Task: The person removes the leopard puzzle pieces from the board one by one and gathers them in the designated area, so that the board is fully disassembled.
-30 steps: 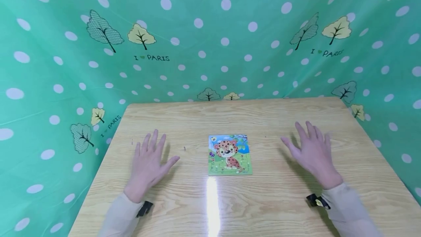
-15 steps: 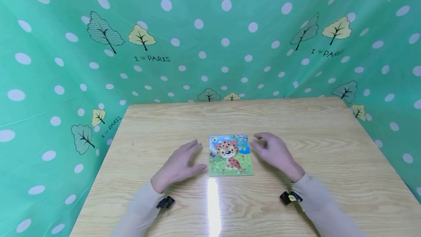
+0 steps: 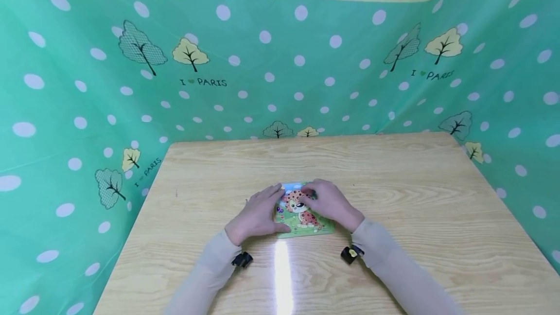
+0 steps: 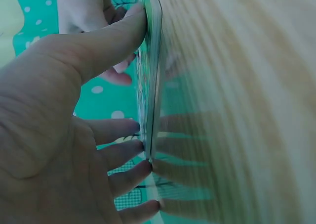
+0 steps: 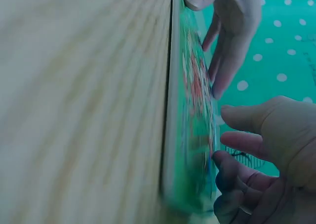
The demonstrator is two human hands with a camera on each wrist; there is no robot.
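Left hand (image 3: 257, 214) spread wide, thumb on picture board (image 3: 304, 220), right hand (image 3: 330, 202) bent above (grip unclear)

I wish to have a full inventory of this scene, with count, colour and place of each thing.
Cloth: seemingly one, green with white dots, back and sides
Table: one, pale wood, before the cloth
Glare: one, white, near part of table
Board: one, multicoloured, on the table
Sleeves: two, beige, both forearms
Wrist devices: two, black, one per wrist
Left grip: one bare hand, board's left edge
Right grip: one bare hand, over the board's right part
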